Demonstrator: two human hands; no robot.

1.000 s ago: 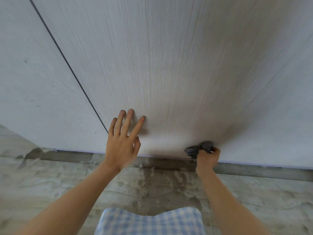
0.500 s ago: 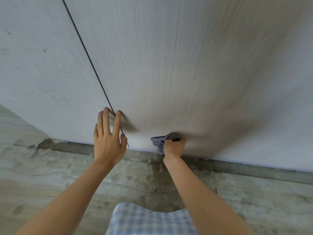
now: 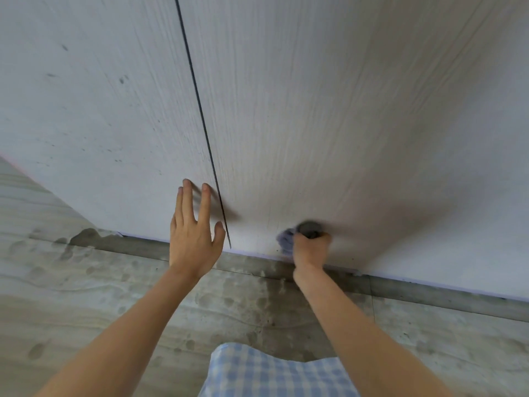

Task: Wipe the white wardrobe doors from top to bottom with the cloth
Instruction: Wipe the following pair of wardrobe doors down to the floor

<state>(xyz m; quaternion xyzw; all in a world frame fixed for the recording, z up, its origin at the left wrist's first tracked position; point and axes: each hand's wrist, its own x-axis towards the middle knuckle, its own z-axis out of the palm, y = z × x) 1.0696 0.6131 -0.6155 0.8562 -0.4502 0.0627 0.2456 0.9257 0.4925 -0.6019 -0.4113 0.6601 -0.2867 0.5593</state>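
Setting: pale stone-look floor [image 3: 86, 296], mottled with dark damp patches, running under a grey plinth strip [image 3: 429, 293]; above it, 2 white wardrobe doors parted by a thin dark vertical gap [image 3: 200, 110].

Item 1, right door [image 3: 343, 110]: white with fine vertical grain, faint brownish streaking; lower edge just beyond the right hand [image 3: 310, 252].

Item 2, left door [image 3: 86, 110]: same finish, scattered small dark specks across its face.

Item 3, cloth [image 3: 297, 234]: grey-blue, bunched into a wad, blurred; gripped in the right hand, whose fingers curl tightly round it, and pressed to the right door just above the bottom edge.

Item 4, left hand [image 3: 194, 236]: fingers straight and spread, holding nothing; fingertips [image 3: 187, 186] at the left door just left of the gap, apparently bracing, though contact cannot be told for certain.

Item 5, blue-and-white checked garment [image 3: 272, 373]: below both forearms, nearest the viewer.

Step in hand, judged: bottom end of a downward pass on the right door, near the gap.

Next move, judged: finishing the bottom edge, then lifting the cloth back up for a fresh pass; the specked left door appears to need firm pressure; the bracing hand would have to shift aside first.
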